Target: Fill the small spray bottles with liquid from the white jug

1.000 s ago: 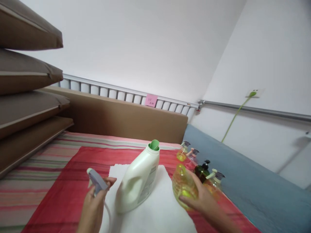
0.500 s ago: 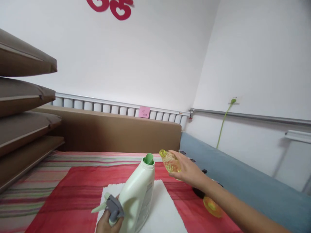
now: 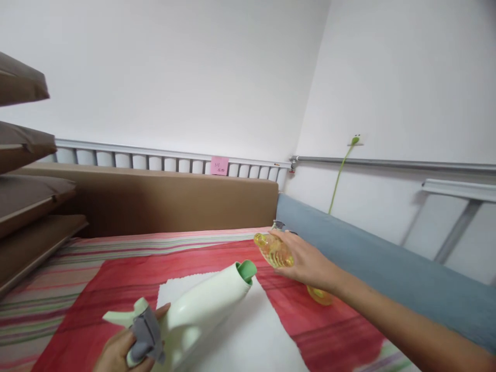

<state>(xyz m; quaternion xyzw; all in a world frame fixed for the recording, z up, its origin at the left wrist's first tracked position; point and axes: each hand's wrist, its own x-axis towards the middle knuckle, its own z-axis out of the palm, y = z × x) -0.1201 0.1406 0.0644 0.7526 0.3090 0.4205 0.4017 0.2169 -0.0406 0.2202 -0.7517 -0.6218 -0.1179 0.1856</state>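
Observation:
My left hand [image 3: 120, 351] is closed around a grey and pale-green spray trigger head [image 3: 146, 330]. The same hand appears to hold the pale-green detergent bottle [image 3: 209, 305] beside it, though the grip on its handle is partly hidden. This bottle leans to the right, its mouth uncapped with a green pouring spout [image 3: 247, 269] inside. In my right hand [image 3: 306, 258] is a small see-through yellow ribbed bottle [image 3: 274, 251], held tilted with its neck toward the upper left. The two bottles are apart, the yellow one above and right of the spout.
Under the detergent bottle lies a white sheet [image 3: 248, 336] on a red cloth [image 3: 127, 274]. Beyond my right arm, a yellow round object [image 3: 320, 296] is partly hidden. Brown cushions [image 3: 31, 201] are stacked at left; a brown panel [image 3: 174, 206] and a blue one [image 3: 349, 248] border the surface.
The detergent bottle has tipped further to the right and its mouth is lower. My left hand with the trigger head has shifted left. The view has turned slightly right.

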